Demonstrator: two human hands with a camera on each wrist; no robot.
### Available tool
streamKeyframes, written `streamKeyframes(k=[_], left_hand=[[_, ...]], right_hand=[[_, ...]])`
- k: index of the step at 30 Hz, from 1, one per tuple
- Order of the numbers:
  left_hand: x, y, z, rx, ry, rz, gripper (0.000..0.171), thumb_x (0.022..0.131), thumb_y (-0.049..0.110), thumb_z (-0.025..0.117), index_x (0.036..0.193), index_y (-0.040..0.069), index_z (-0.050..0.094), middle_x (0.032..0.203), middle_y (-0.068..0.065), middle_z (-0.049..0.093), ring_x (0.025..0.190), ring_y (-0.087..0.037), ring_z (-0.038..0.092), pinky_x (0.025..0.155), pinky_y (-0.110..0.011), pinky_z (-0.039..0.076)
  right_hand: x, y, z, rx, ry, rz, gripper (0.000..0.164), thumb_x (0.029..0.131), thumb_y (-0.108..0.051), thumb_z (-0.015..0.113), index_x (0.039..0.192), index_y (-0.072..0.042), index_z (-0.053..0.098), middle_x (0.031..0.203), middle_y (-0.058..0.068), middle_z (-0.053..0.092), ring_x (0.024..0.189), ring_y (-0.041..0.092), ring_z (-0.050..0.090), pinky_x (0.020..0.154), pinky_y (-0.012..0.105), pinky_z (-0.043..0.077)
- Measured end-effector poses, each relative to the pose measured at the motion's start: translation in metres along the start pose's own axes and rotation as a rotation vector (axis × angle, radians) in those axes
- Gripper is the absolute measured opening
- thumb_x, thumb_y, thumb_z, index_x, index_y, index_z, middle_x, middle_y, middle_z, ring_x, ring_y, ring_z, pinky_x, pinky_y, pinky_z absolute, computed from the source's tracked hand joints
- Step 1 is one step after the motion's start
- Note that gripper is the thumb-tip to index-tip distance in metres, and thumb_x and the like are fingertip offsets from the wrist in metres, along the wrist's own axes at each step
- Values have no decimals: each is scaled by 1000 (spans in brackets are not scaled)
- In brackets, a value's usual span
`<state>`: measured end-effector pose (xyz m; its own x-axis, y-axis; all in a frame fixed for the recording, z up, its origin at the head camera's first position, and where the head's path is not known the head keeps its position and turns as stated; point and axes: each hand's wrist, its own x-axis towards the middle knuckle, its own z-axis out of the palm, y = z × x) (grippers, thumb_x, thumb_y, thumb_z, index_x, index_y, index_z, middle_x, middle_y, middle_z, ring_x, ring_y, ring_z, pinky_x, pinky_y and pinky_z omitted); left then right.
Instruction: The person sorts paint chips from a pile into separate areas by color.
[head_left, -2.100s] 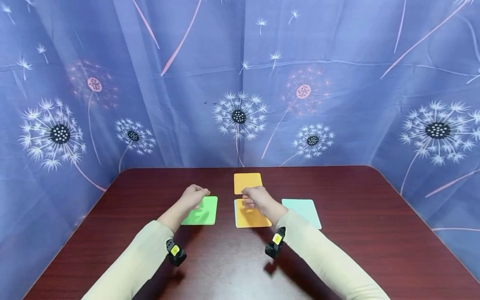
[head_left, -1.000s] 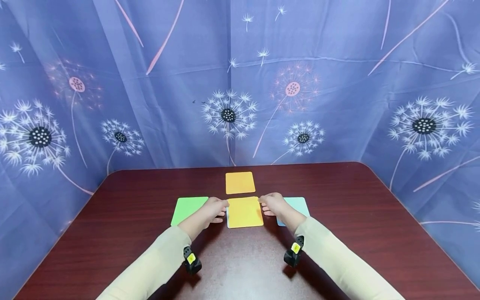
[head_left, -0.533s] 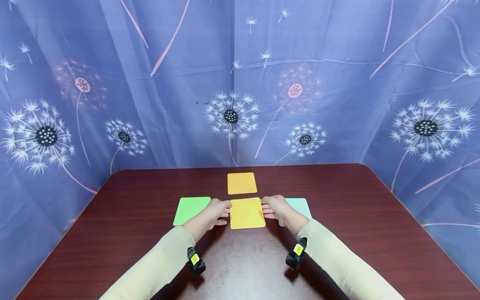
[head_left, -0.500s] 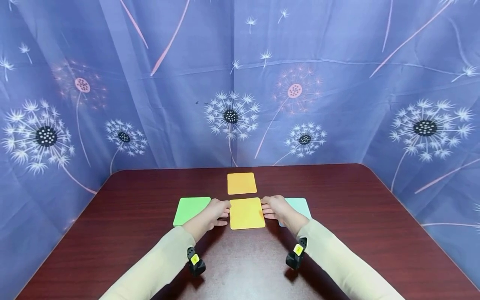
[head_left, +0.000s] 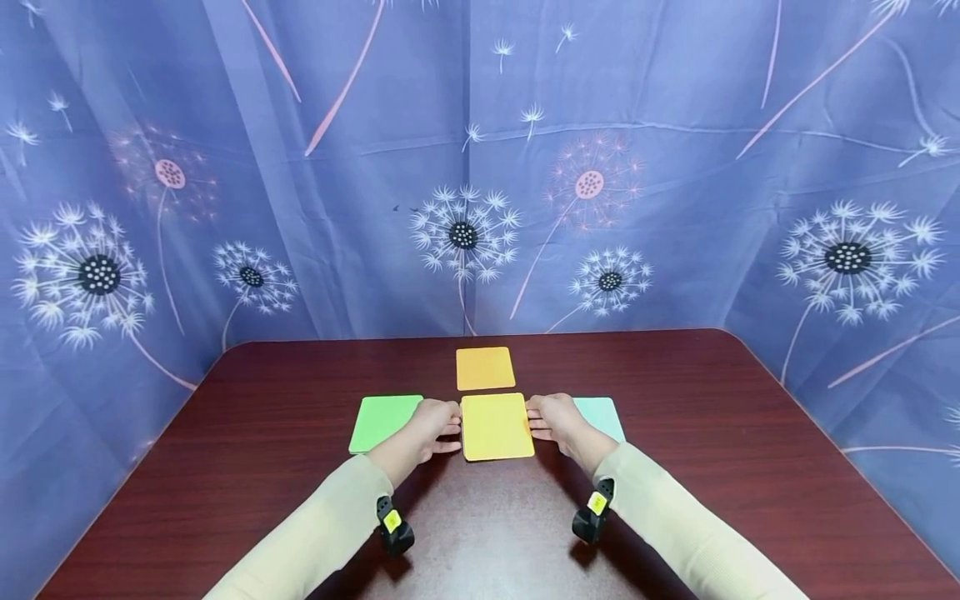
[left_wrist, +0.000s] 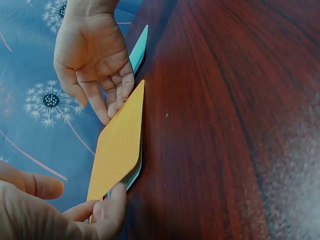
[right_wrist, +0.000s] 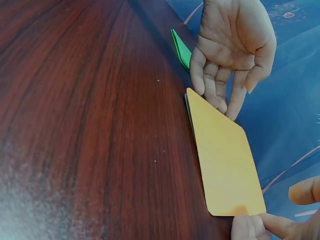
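A square yellow card (head_left: 498, 427) lies in the middle between my hands. In the left wrist view, a pale blue edge (left_wrist: 134, 176) shows beneath it, with a gap at one corner. My left hand (head_left: 433, 423) touches the card's left edge with its fingertips, thumb held apart in the left wrist view. At the right edge, fingertips of my right hand (head_left: 557, 418) meet the card, its thumb also apart. A green square card (head_left: 381, 421) lies left, partly behind my left hand. A pale mint card (head_left: 602, 417) is partly hidden by my right hand.
An orange-yellow card (head_left: 484, 368) lies farther back, near the table's far edge. The table (head_left: 675, 392) is dark reddish wood with rounded far corners. Behind it hangs a blue curtain (head_left: 360, 217) printed with dandelions. Each wrist carries a small black camera (head_left: 397, 535).
From above the green and orange cards, my hands have moved to the middle card's two sides. A pale edge seen at its left earlier no longer shows in the head view.
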<state>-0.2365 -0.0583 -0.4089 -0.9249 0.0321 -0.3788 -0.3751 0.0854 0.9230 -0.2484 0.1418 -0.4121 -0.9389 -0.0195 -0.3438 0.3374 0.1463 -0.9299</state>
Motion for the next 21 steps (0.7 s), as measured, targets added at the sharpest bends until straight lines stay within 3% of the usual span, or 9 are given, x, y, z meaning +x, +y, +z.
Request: streamKeyframes(k=[7, 12, 21], left_hand=[[-2, 7, -2, -9, 12, 17, 45, 89, 7, 44, 131, -10, 41, 118, -24, 52, 108, -35, 57, 79, -41, 57], [-2, 15, -4, -26, 8, 24, 48, 87, 6, 43, 132, -11, 39, 119, -24, 49, 110, -34, 55, 80, -41, 57], [1, 40, -10, -26, -8, 10, 50, 92, 12, 46, 137, -7, 36, 132, -27, 46, 120, -37, 51, 82, -40, 57]], right_hand=[[-3, -6, 3, 21, 14, -34, 38, 94, -10, 45, 122, 15, 50, 100, 14, 58, 82, 19, 56, 80, 32, 53], [-4, -15, 3, 19, 29, -61, 38, 94, -11, 46, 122, 14, 52, 98, 12, 59, 80, 17, 56, 79, 30, 53], [8, -41, -4, 22, -63, -72, 42, 96, -13, 43, 127, 14, 49, 98, 12, 61, 78, 15, 62, 82, 31, 55]])
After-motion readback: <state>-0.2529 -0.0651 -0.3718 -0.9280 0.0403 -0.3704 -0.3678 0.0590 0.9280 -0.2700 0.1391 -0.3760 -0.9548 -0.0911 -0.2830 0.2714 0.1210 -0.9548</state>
